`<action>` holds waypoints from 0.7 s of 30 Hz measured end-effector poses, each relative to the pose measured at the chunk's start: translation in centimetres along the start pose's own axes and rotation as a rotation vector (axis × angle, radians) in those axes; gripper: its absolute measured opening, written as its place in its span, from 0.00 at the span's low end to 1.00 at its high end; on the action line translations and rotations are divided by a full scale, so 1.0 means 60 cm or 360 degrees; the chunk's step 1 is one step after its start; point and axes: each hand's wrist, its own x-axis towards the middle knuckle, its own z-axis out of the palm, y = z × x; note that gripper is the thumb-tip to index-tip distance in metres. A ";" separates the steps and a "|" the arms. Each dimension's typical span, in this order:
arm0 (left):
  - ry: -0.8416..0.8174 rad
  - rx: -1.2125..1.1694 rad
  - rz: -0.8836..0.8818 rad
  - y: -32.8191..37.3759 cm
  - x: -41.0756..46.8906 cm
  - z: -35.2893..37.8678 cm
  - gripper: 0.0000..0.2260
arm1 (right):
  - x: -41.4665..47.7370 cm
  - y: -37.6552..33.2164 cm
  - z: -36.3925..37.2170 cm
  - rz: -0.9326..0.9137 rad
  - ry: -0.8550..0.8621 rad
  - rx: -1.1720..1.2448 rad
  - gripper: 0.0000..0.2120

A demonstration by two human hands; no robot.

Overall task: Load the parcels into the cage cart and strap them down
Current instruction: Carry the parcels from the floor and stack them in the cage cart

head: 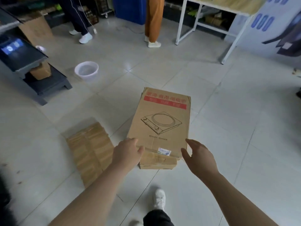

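Note:
A flat cardboard parcel [162, 118] with a red banner and a line drawing of an induction cooker lies on the tiled floor, resting on a smaller cardboard box [157, 163]. My left hand [127, 150] touches its near left corner, fingers curled over the edge. At the near right corner my right hand [197, 154] hovers with fingers spread, not gripping. A second flat parcel [90, 150], wrapped in brown tape, lies on the floor to the left. No cage cart or strap is in view.
A white plastic bucket [86, 70] stands on the floor beyond. A dark grey stand [39, 69] with a screen sits at left. Two people stand at the back [154, 18]. A white-framed table [210, 7] is back right. My foot [160, 199] is below the parcels.

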 end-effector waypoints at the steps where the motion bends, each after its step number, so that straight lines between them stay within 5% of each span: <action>1: -0.0027 0.0011 0.0003 0.000 0.021 0.007 0.20 | 0.016 0.008 0.009 0.0035 -0.0023 0.0002 0.22; 15: -0.0676 0.0342 -0.0069 -0.078 0.295 0.139 0.35 | 0.210 0.132 0.192 0.0435 -0.0396 -0.0065 0.26; 21: -0.0689 0.0301 -0.0146 -0.129 0.384 0.222 0.36 | 0.250 0.177 0.290 0.0554 -0.0433 -0.0068 0.28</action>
